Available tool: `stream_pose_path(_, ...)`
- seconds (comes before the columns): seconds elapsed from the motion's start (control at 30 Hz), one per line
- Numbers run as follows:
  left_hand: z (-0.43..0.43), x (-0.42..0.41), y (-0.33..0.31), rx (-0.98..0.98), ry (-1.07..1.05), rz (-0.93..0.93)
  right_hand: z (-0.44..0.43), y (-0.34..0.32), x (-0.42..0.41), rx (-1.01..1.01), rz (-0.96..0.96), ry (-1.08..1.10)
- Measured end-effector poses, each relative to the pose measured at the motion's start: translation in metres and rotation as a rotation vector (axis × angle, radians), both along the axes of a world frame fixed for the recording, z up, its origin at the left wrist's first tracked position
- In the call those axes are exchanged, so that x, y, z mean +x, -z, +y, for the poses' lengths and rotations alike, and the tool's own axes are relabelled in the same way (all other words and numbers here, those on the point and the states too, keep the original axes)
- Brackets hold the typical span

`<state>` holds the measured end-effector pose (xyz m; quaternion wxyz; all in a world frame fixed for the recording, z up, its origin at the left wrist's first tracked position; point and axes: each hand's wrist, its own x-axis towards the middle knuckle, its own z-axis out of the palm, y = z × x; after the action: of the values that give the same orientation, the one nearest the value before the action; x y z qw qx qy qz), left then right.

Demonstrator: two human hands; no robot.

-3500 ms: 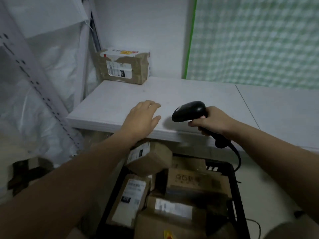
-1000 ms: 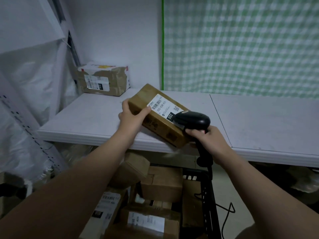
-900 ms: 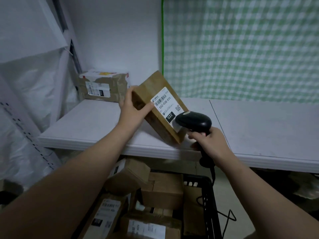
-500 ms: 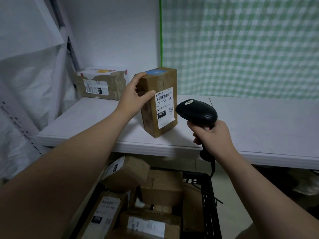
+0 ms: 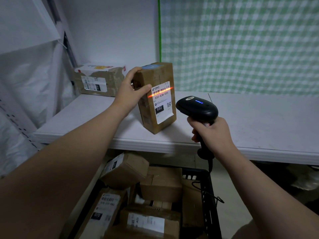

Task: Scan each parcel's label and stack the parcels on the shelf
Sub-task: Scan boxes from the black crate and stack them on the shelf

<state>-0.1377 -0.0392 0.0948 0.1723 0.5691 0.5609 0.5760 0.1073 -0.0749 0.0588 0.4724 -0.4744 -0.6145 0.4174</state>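
The tall brown cardboard parcel (image 5: 162,73) now stands upright near the white shelf's (image 5: 259,128) front edge, with the fingers of the left hand (image 5: 128,94) gripping its top. The black handheld scanner (image 5: 196,107), clenched in the right hand (image 5: 213,133), has just lit an orange line (image 5: 159,93) across the white label (image 5: 163,109). The scan is probably registering, and stacking comes next.

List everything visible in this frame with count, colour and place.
upright parcel: one, brown, standing on end near the shelf's front edge
label: one, white, on the upright parcel, red scan line across it
back parcel: one, brown with white top, shelf's back left corner
crate parcels: at least five, brown, piled in the crate
shelf: one, white, mid-frame
crate: one, black, below the shelf
scanner: one, black, blue light lit, aimed at the label
curtain: one, green-white checked, behind the shelf
left hand: fingers grip the upright parcel's top
right hand: fingers wrapped round the scanner
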Motion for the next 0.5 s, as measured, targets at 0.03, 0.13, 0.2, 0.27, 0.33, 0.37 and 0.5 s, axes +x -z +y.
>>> stream_pose_path(0.03, 0.000, -0.001, 0.001, -0.003, 0.000, 0.003, 0.000, 0.000, -0.001, 0.001, 0.009, -0.003)
stream_pose_path(0.13, -0.003, 0.003, 0.002, 0.015, 0.008, 0.003, 0.003, 0.002, -0.004, 0.010, 0.014, -0.006)
stream_pose_path(0.2, -0.006, 0.003, 0.005, 0.049, 0.021, -0.065, 0.005, 0.003, -0.007, 0.018, 0.006, 0.008)
stream_pose_path(0.27, -0.007, 0.000, 0.011, 0.063, 0.062, -0.216, 0.008, 0.003, -0.010, 0.032, 0.012, 0.002)
stream_pose_path(0.33, -0.008, -0.005, 0.019, 0.036, 0.053, -0.345, 0.011, 0.003, -0.015, 0.039, -0.003, -0.022)
stream_pose_path(0.37, -0.009, -0.007, 0.023, 0.007, 0.026, -0.373, 0.013, 0.005, -0.018, 0.035, -0.017, -0.035)
stream_pose_path(0.5, -0.014, -0.019, 0.044, -0.196, -0.103, -0.364, 0.022, 0.015, -0.027, 0.002, -0.078, -0.079)
